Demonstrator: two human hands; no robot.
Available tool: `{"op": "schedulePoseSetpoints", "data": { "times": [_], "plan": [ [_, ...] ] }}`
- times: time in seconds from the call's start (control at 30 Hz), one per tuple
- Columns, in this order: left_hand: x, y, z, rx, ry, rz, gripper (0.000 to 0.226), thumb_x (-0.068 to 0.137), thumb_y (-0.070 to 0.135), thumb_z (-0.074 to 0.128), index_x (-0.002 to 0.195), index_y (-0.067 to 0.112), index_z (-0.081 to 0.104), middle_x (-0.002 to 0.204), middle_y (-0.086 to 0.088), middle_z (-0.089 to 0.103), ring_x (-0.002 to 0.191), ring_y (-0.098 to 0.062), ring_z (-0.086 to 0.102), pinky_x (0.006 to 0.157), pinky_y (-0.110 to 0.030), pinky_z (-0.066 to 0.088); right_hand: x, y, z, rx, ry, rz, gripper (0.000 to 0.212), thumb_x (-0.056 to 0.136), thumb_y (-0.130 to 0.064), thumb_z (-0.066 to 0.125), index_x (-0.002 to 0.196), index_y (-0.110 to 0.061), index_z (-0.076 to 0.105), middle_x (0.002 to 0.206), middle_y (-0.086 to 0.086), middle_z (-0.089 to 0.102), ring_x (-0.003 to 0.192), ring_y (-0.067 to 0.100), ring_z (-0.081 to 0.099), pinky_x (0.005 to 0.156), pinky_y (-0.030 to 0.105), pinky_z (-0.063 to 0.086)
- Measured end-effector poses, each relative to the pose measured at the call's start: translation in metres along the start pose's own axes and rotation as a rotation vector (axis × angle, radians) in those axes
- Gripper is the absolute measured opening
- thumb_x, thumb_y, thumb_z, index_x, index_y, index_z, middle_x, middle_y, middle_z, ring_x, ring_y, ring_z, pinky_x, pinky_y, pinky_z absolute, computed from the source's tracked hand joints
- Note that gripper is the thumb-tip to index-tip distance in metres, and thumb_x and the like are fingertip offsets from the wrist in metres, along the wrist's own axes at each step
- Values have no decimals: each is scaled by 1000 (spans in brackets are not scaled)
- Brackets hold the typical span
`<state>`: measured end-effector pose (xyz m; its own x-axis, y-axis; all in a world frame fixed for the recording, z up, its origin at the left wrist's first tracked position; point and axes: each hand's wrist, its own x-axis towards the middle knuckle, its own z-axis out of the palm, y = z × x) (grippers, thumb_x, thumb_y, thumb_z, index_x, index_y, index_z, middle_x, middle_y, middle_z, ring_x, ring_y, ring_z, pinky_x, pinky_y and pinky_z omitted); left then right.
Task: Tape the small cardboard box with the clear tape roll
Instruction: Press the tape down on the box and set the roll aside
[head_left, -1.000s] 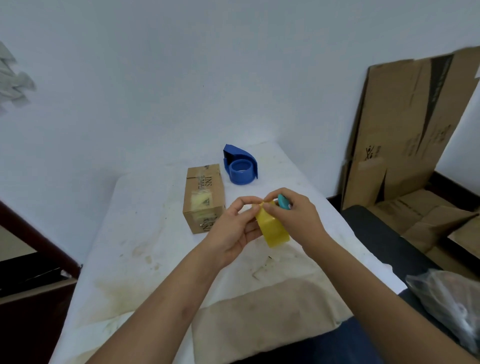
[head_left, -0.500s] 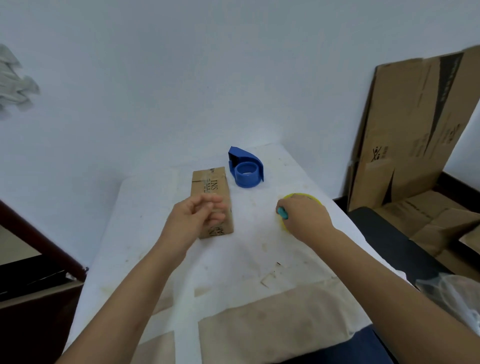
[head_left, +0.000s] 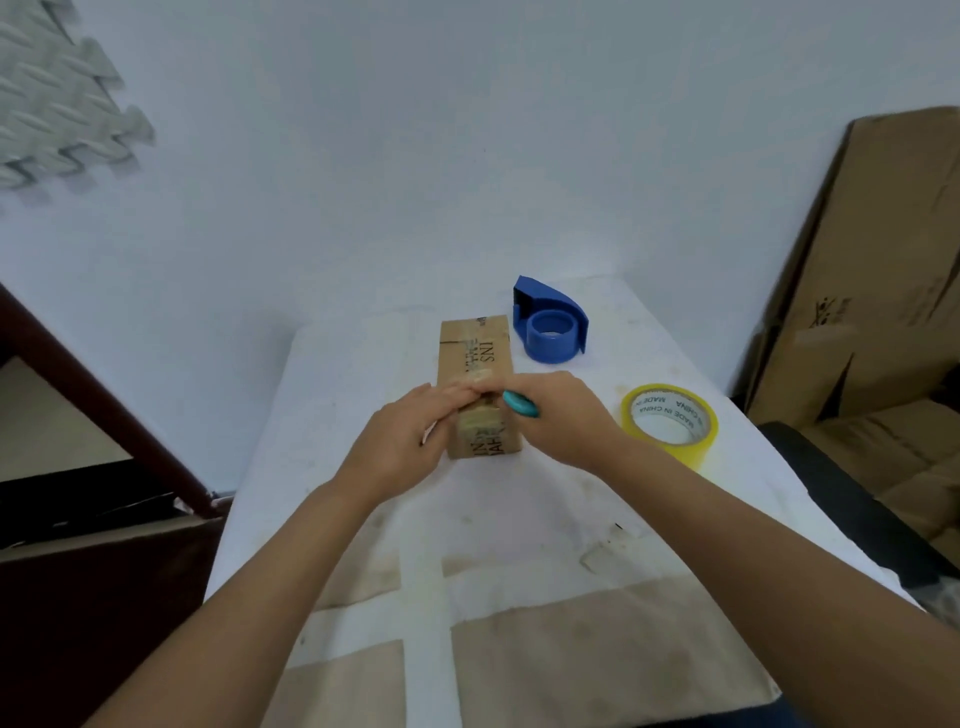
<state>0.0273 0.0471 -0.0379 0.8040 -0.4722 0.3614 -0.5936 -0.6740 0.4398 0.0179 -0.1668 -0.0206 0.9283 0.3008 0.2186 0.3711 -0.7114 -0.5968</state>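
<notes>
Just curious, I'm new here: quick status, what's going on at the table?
Both hands, left and right, pressing tape on small cardboard box. Right holds teal tool. Tape roll set aside. Nothing in the way.

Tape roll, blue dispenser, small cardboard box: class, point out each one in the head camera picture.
tape roll (head_left: 702, 446), head view, yellowish outer band.
blue dispenser (head_left: 563, 301), head view, curved top shell.
small cardboard box (head_left: 470, 340), head view, far top face.

A white table (head_left: 363, 519) carries a box (head_left: 475, 353) at centre, dispenser (head_left: 550, 325) at one o'clock, tape roll (head_left: 670, 423) at three.
</notes>
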Motion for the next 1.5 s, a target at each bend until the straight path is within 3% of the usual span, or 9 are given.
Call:
{"op": "schedulePoseSetpoints", "data": {
  "times": [0.13,0.23,0.37,0.63,0.93,1.07,1.2,1.37,1.5],
  "plan": [
    [2,-4,11,-31,33,33,33,98,28,50,127,24,64,136,9,61,127,-6,53,103,-24,45,-8,18,11,48,124,-22,41,88,-13,55,123,-32,64,115,0,74,99,19,70,81,39,58],
    [12,3,20,-12,125,50,34,95,39,50,107,15,70,113,4,69,105,-14,57,91,-29,47,-9,21,19,131,177,-9,36,91,-13,56,120,-32,66,113,-2,74,98,15,70,80,37,59],
    [23,-3,31,100,206,93,31,89,44,58,93,15,66,89,5,61,83,-16,46,73,-34,46,-8,23,22,191,189,-10,31,93,-15,56,117,-30,68,114,-2,74,100,13,70,82,34,60],
    [25,-14,39,194,191,162,39,86,50,57,98,13,62,93,-1,58,83,-21,45,70,-40,47,-7,28,24,259,205,29,28,93,-17,56,115,-28,70,114,0,74,99,14,70,83,35,60],
    [21,-18,35,327,111,210,48,80,54,62,115,24,48,102,-2,54,87,-22,44,73,-41,46,-6,28,28,304,238,38,28,93,-16,56,114,-26,71,113,-1,74,102,12,69,87,32,59],
    [21,-3,44,321,231,81,51,75,62,62,102,20,54,96,-1,54,86,-19,44,72,-33,38,-6,27,30,303,259,29,27,93,-15,56,114,-25,72,112,-1,74,102,10,69,85,24,58],
    [26,6,54,369,334,27,46,80,57,56,93,13,55,90,-5,53,80,-21,44,65,-32,39,-7,26,29,315,250,36,28,94,-15,56,115,-25,72,114,-3,74,103,7,68,87,16,54],
    [24,4,52,426,299,63,48,79,58,62,98,15,53,92,-7,55,81,-24,48,66,-35,39,-7,25,28,314,246,42,29,95,-16,56,118,-26,70,113,-2,74,101,8,69,88,25,57],
    [16,-5,48,432,202,112,53,77,51,71,115,21,49,108,-3,55,94,-24,50,77,-36,37,-7,26,27,300,241,43,30,93,-16,55,117,-27,70,114,-1,74,102,11,68,87,31,58]
  ]
}}
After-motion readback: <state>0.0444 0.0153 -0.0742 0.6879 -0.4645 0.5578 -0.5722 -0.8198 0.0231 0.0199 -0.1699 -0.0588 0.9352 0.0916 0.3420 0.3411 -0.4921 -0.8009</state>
